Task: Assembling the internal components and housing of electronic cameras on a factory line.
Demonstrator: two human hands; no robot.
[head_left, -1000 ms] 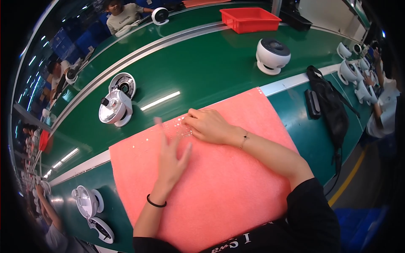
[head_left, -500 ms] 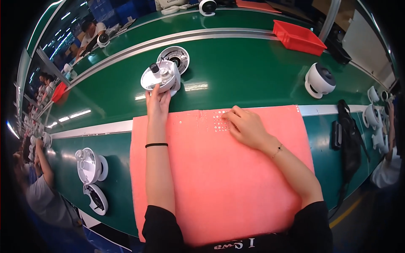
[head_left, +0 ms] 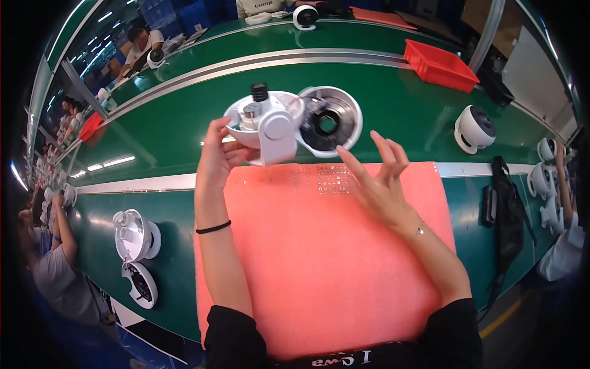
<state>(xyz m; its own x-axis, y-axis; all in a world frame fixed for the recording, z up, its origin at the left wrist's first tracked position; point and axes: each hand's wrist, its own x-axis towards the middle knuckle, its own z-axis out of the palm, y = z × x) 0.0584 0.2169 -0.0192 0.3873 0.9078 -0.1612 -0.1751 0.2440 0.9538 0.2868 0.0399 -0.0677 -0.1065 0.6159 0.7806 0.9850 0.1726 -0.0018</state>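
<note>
My left hand grips the white camera housing by its left side, above the far edge of the pink mat. A black lens barrel stands up from the housing's open inside. Beside it, to the right, hangs the round cover, white-rimmed and dark inside with a hole in the middle. My right hand is open, fingers spread, its index fingertip close to the cover's lower rim; whether it touches I cannot tell. Rows of small shiny screws lie on the mat just left of this hand.
The pink mat covers the near bench. An opened camera housing and its cover lie to the left. At right are an assembled white camera and a black bag; a red tray sits farther back. Other people work at both sides.
The housing has moved right and turned, with its cover now at its right side. My right hand has lifted off the screws and spread its fingers near the cover.
</note>
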